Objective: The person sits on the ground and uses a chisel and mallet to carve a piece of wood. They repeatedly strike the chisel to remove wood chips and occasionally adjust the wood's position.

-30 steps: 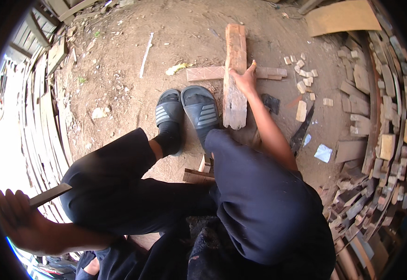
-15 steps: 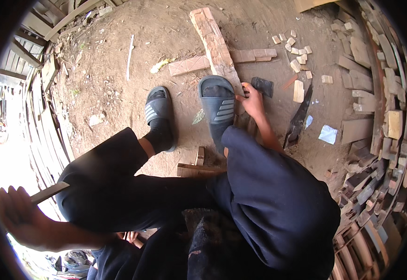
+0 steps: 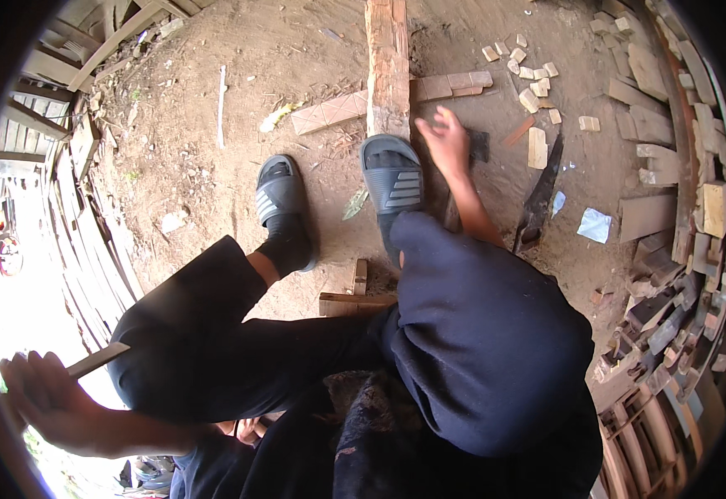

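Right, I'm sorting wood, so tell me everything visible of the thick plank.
The thick plank is long and looks like weathered wood, brown to reddish, its surface rough and chipped. It lies pointing away from the person, across a narrower reddish strip. Its far end runs out of the picture; the right sandal hides its near end, apparently resting on it. The right hand is beside it, seemingly not touching.

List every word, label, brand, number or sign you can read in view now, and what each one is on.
None: no text is readable in this view.
Right sandal: pale stripes, no readable lettering.
Crossing board: line marks, no readable characters.
Pale blue scrap: too small to tell if printed.
Flat tool in the left hand: no marking readable.
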Demonstrator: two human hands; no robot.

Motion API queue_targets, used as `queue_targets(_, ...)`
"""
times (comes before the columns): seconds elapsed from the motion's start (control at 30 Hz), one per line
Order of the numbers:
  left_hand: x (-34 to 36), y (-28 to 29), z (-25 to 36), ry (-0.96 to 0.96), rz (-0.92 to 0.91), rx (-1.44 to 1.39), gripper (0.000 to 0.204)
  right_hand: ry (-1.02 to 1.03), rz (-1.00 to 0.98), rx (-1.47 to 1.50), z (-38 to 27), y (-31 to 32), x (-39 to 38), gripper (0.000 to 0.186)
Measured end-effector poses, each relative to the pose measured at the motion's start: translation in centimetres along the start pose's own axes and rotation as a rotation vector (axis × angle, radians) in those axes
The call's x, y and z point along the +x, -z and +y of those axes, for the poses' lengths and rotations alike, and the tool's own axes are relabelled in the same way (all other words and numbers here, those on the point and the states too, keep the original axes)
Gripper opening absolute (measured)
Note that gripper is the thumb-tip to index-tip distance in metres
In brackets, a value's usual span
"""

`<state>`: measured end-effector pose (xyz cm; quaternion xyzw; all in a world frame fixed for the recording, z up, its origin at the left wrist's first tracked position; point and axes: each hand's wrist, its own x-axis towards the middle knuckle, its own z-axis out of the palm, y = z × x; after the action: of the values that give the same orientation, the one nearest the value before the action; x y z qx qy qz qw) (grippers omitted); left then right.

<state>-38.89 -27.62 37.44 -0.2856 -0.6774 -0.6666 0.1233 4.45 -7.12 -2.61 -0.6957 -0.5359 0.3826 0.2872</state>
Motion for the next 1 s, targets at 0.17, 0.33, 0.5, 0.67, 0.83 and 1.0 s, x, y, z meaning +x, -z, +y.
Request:
queue_targets(0.17, -0.1, 0.0, 0.6, 0.019, 0.011, -0.016, 0.031, 0.193, 0.142, -0.325, -4.8, -4.2, -0.1, 0.097)
queue_targets(0.33, 0.8, 1.2, 0.6, 0.019, 0.009, 0.005, 0.03, -0.044, 0.009, -0.023, -3.7, -3.0, 0.6, 0.08)
queue_targets(0.5, 1.3, 1.3, -0.3, 0.033, -0.01, 0.042, 0.029, -0.006, 0.204, -0.078, -1.5, -0.8, 1.4, 0.073)
queue_targets(0.67, 1.6, 0.7, -0.4, 0.037, -0.044, 0.067, 0.028, 0.186, 0.116, -0.285, -3.1, -3.4, 1.4, 0.092)
queue_targets(0.83, 1.4, 0.4, -0.6, 0.047, -0.055, 0.081, 0.027, 0.043, 0.278, -0.015, 0.4, -0.5, 4.4, 0.068)
queue_targets(1.0, 1.4, -0.2, -0.4, 0.049, -0.07, 0.113, 0.026, 0.186, 0.093, -0.135, -4.2, -2.7, 2.9, 0.077)
